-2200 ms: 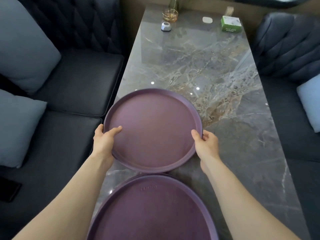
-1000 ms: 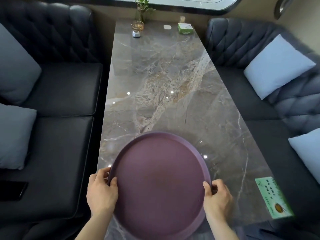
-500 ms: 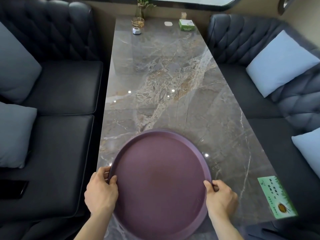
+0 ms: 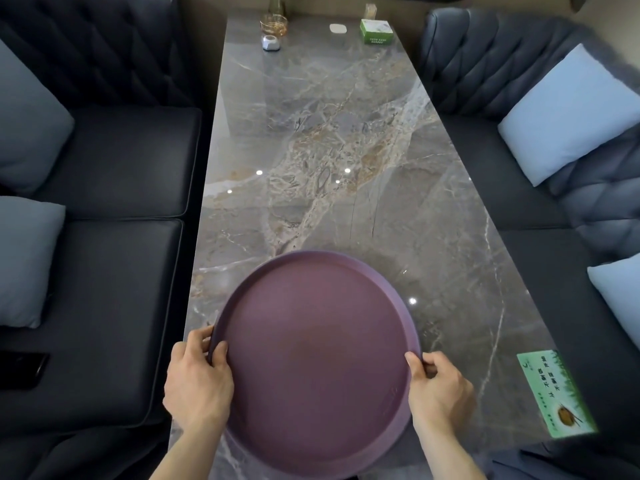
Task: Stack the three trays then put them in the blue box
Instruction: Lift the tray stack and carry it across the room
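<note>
A round purple tray (image 4: 313, 362) lies at the near end of the marble table (image 4: 329, 150), stacked on another purple tray whose rim shows along the lower edge. How many trays are in the stack I cannot tell. My left hand (image 4: 197, 382) grips the stack's left rim, thumb on top. My right hand (image 4: 438, 389) grips the right rim the same way. No blue box is in view.
A green card (image 4: 554, 393) lies near the table's right front corner. At the far end stand a green box (image 4: 375, 31), a glass cup (image 4: 273, 24), a small white device (image 4: 270, 43) and a white pad (image 4: 338, 28). Dark sofas with pale cushions flank the table; a black phone (image 4: 20, 368) lies on the left seat.
The tray I held farther up the table has come down onto the near tray. Both hands now grip the rims of the stack; since half a second ago little has moved.
</note>
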Motion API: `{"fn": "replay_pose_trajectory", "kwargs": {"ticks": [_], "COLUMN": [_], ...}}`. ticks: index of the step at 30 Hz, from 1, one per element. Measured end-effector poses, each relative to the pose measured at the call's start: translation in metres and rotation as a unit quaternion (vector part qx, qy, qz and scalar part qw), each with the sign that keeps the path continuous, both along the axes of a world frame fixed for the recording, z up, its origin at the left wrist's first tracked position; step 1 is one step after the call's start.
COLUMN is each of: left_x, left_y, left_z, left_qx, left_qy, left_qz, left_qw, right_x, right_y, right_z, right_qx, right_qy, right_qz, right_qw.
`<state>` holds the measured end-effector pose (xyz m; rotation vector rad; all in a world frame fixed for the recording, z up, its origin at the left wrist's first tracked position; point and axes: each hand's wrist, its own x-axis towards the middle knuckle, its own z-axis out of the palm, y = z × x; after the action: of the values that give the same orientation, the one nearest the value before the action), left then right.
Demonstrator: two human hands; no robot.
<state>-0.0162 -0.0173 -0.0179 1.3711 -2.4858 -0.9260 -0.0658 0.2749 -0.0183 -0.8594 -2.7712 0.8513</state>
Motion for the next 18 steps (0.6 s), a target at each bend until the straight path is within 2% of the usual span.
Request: {"fn": "replay_pose_trajectory", "kwargs": {"ticks": [18], "left_x": [-0.0047], "left_y": [-0.0028], "left_z": [-0.0007], "left_qx": [-0.002], "left_qy": [-0.033], "left_qz": [-0.009], "left_qw": [0.999], "right_x": [-0.0077], "right_y": [0.0038], "right_z": [-0.0017], "right_qx": [-0.017], "right_qy": [-0.019], "right_qz": [0.003], "right_qw": [1.0]}}
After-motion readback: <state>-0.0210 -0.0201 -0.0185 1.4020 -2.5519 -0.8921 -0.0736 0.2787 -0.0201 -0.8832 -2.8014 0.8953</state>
